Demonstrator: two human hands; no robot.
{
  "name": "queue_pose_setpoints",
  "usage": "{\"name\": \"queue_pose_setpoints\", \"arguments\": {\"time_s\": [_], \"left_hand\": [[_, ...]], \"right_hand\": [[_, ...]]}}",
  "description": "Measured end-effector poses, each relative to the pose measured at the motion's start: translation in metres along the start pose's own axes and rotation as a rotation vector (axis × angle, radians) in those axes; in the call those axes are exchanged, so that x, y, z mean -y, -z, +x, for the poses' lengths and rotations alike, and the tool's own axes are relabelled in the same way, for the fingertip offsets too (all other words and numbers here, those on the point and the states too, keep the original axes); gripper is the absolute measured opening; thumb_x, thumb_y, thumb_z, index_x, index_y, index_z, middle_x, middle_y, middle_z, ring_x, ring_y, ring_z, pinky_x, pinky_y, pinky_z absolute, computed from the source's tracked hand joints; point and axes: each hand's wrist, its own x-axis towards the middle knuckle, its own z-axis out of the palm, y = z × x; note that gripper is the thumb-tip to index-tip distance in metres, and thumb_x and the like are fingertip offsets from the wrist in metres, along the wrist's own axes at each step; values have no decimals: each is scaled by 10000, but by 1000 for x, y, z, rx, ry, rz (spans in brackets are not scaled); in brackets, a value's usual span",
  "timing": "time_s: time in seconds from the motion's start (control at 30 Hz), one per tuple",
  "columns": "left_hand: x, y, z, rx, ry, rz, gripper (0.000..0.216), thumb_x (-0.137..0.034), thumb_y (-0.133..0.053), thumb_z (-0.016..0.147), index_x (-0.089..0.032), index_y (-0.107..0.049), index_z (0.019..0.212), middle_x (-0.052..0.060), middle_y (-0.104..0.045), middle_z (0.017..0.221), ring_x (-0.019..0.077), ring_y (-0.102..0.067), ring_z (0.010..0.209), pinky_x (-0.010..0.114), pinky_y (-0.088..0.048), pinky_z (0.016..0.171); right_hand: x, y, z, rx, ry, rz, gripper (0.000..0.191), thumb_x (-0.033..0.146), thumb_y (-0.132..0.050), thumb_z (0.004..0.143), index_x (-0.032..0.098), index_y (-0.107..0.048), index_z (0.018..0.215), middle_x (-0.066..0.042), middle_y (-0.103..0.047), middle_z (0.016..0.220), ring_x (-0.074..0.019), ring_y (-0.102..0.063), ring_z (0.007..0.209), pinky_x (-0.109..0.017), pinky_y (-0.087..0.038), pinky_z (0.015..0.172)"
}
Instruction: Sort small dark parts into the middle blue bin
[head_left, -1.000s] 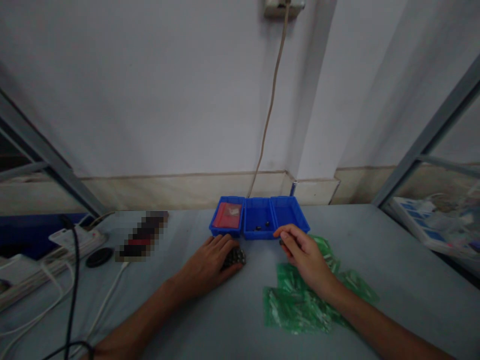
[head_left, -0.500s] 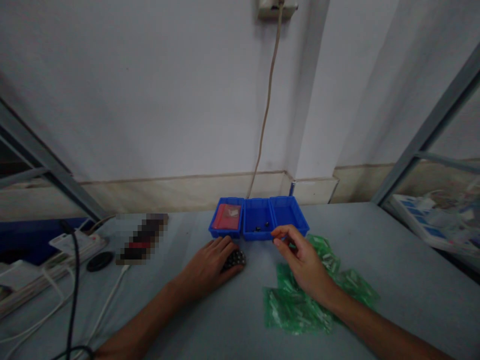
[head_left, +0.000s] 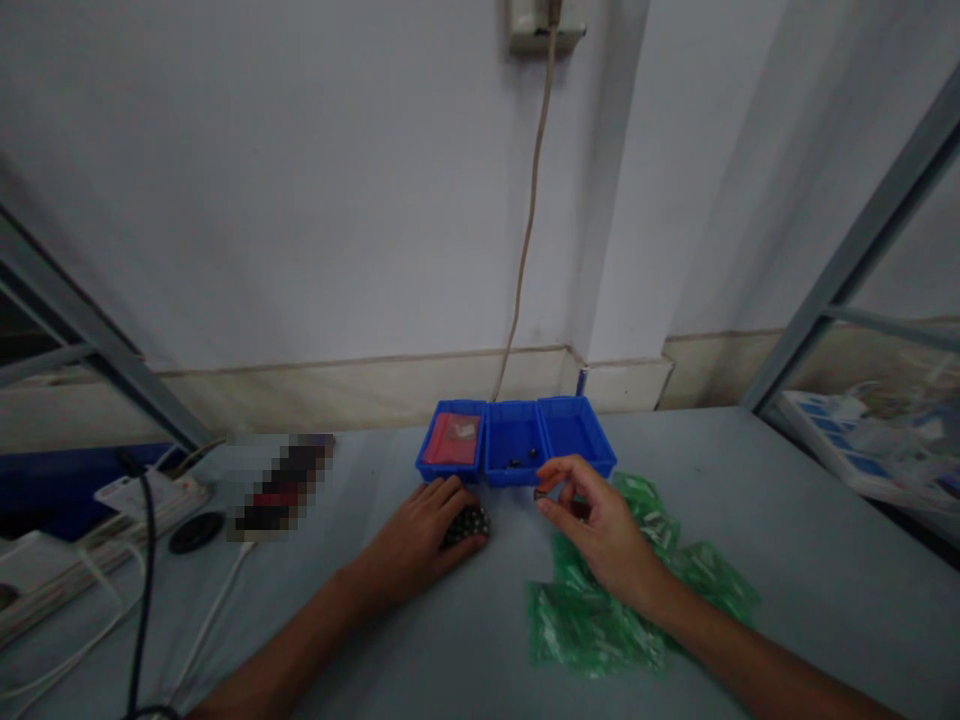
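Note:
My left hand (head_left: 418,530) lies on the table, curved round a dark cluster dotted with light spots (head_left: 470,524), its thumb along the near side. Part of that cluster is hidden under the fingers. My right hand (head_left: 592,515) pinches a small dark round piece (head_left: 539,494) between thumb and forefinger, just in front of the blue bins. Two or so similar dark pieces (head_left: 514,463) lie in the middle blue bin (head_left: 513,430). Under and beside my right wrist are green translucent plastic bags (head_left: 592,625) with contents I cannot make out.
The left blue bin (head_left: 421,462) holds red plastic packets (head_left: 453,448); the right blue bin (head_left: 574,432) adjoins the middle one. A blurred-out phone-like object (head_left: 281,490), a white cable (head_left: 214,620), a black ring (head_left: 196,532) and a power strip (head_left: 45,600) lie left.
My right hand has drawn slightly back from the middle bin's front edge, and the small piece in its fingertips now shows. My left hand stays on the dotted cluster. The view has shifted slightly.

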Motion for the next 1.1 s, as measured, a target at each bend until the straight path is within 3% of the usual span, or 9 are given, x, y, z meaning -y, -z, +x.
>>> {"name": "queue_pose_setpoints", "arguments": {"time_s": [0.47, 0.87, 1.1], "left_hand": [[-2, -2, 0, 42, 3, 47, 365, -509, -597, 1107, -249, -590, 1364, 81, -643, 1271, 307, -614, 1137, 474, -498, 994], [-5, -3, 0, 49, -25, 128, 478, -610, -507, 1118, -227, -585, 1394, 100, -646, 1277, 311, -622, 1128, 473, -491, 991], [-6, -2, 1, 58, -16, 125, 447, -581, -541, 1114, -228, -583, 1386, 100, -645, 1275, 321, -625, 1145, 483, -490, 997]], "right_hand": [[-2, 0, 0, -15, 3, 27, 252, 320, -725, 952, 257, -664, 1187, -22, -681, 1019, -168, -518, 677, -306, -435, 639], [-10, 3, 2, -27, 51, 11, 313, 308, -716, 983, 272, -622, 1280, -18, -670, 1049, -168, -529, 684, -315, -442, 660], [-11, 5, 4, -37, 48, 10, 305, 315, -708, 990, 274, -624, 1280, -13, -662, 1047, -155, -523, 668, -307, -434, 635]]}}
